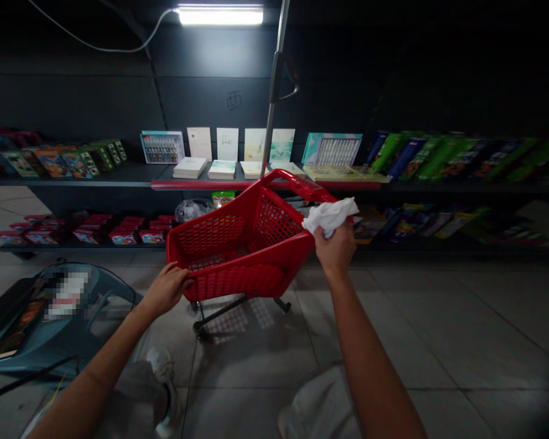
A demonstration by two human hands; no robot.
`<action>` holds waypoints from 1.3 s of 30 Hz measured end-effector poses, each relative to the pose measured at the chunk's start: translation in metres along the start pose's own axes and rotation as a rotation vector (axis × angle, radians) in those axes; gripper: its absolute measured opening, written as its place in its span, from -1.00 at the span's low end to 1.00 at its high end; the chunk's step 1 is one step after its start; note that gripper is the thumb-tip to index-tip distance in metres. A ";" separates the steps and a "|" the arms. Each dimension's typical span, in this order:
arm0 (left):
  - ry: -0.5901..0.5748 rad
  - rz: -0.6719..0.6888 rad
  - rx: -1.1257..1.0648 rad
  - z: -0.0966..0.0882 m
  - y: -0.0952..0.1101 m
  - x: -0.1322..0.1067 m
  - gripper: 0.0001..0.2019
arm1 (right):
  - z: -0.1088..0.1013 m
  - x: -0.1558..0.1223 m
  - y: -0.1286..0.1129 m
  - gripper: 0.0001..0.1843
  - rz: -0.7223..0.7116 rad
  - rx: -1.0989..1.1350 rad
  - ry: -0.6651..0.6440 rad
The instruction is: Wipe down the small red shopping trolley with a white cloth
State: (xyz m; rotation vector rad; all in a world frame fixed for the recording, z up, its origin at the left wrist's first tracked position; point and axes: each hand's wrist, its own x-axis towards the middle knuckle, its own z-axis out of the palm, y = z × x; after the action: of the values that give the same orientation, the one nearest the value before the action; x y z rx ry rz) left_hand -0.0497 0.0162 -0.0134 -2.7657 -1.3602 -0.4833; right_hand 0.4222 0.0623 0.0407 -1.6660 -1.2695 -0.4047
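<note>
A small red plastic shopping cart (242,244) stands on the tiled floor in front of me, tilted a little, its mesh basket holding nothing that I can see. My left hand (166,288) grips the near left corner of the cart's rim. My right hand (335,247) is closed on a crumpled white cloth (330,214), held against the cart's right rim close to the red handle (297,182).
Dark shelves (132,177) behind the cart carry books, notebooks and boxed goods. A metal pole (274,85) rises behind the cart. A teal plastic stool (50,329) with books on it lies at the left. My legs and a shoe (162,372) show below.
</note>
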 end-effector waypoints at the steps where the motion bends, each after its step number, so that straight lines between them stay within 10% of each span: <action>1: -0.006 -0.010 -0.008 0.001 -0.001 0.000 -0.74 | 0.000 0.001 0.002 -0.45 0.010 -0.002 0.009; 7: -0.001 -0.066 -0.051 0.002 0.011 0.004 -0.72 | -0.001 -0.004 -0.012 -0.54 -0.093 -0.032 0.002; 18: -0.048 -0.134 0.055 0.013 0.039 0.025 -0.62 | 0.017 -0.098 -0.124 -0.83 -0.522 0.096 -0.416; 31: -0.031 -0.118 0.033 0.009 0.030 0.025 -0.63 | 0.003 -0.017 -0.021 -0.68 -0.188 -0.023 -0.063; 39: 0.000 -0.154 0.042 0.011 0.026 0.024 -0.60 | 0.003 -0.039 -0.050 -0.53 -0.322 0.099 -0.166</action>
State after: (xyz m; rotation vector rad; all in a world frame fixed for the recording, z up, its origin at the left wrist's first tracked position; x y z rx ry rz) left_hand -0.0126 0.0205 -0.0142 -2.6404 -1.5726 -0.4546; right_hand 0.3618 0.0427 0.0349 -1.4366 -1.6639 -0.3937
